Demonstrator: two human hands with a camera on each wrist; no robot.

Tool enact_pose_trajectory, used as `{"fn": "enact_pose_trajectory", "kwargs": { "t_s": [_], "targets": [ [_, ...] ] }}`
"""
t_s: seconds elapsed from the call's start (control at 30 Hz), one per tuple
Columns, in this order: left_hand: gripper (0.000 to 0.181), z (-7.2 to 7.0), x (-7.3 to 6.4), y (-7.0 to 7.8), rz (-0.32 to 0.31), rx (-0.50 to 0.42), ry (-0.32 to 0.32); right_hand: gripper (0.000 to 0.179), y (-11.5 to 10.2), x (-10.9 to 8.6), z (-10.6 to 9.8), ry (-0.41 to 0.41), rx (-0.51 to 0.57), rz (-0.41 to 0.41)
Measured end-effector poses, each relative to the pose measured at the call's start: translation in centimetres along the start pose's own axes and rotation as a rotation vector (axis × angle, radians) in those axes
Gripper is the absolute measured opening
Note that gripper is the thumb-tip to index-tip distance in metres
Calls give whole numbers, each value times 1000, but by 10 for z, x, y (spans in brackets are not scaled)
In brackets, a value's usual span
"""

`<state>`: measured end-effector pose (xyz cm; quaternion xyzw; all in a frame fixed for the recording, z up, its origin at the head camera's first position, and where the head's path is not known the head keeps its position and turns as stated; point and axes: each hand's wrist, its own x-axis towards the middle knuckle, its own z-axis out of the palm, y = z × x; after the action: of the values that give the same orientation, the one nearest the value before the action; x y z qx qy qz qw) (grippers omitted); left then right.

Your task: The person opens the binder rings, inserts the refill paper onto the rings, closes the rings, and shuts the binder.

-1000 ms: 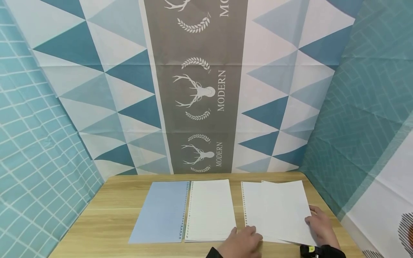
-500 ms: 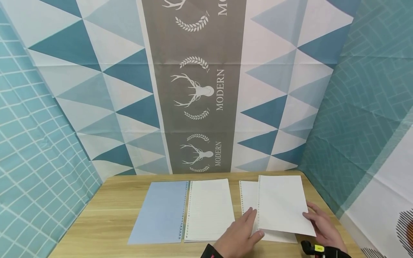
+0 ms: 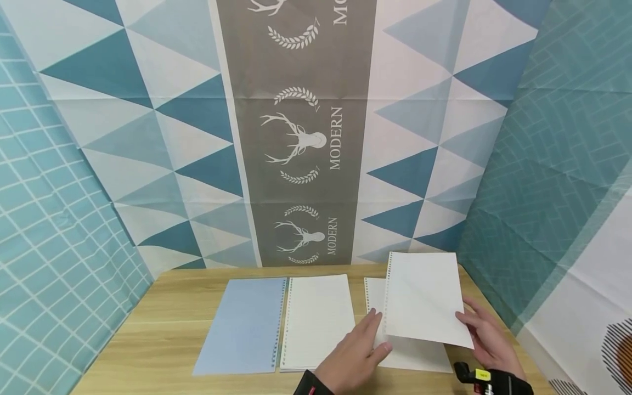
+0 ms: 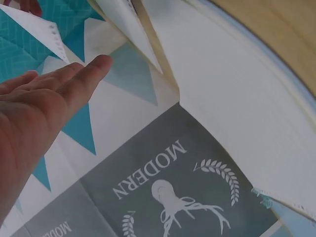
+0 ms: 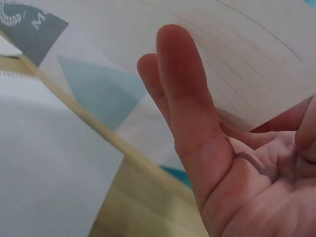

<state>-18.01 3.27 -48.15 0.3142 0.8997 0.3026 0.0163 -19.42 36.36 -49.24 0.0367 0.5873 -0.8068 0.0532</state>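
My right hand (image 3: 489, 334) pinches the right edge of a white loose-leaf sheet (image 3: 422, 296), punched with holes down its left side. The sheet is raised and tilted over a second punched white sheet (image 3: 419, 354) lying on the table. Faint ruled lines show on the raised sheet (image 5: 256, 54) in the right wrist view. With fingers straight, my left hand (image 3: 353, 348) is at the lower left edge of the raised sheet. The left wrist view shows that hand (image 4: 44, 103) holding nothing, the sheet's punched corner (image 4: 55, 47) beyond its fingertips.
Left of the hands lie a blue notebook cover (image 3: 242, 323) and a stack of lined punched pages (image 3: 318, 321), side by side along their holes. The wooden table (image 3: 148, 334) ends at a patterned cloth backdrop (image 3: 306, 181), with cloth on both sides too.
The right hand has lifted the top sheet off the one beneath and moved it up and slightly left. The left hand has straightened its fingers and shifted up and left.
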Motion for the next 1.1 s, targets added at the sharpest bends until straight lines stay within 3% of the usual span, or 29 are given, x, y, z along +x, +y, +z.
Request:
{"fn": "enact_pose_trajectory", "kwargs": {
  "t_s": [0.3,0.5,0.77,1.1],
  "targets": [
    [74,-20,-2,5,12,-5,57,40,-12,1,26,-35,16,-79],
    [68,-25,-5,5,-4,-5,63,40,-12,4,37,-28,-4,-102],
    [67,-31,-7,1,-43,-27,66,44,-14,4,46,-29,7,-97],
    [68,-37,-11,-6,-63,-48,96,63,-17,6,61,-2,-43,-67]
  ]
}}
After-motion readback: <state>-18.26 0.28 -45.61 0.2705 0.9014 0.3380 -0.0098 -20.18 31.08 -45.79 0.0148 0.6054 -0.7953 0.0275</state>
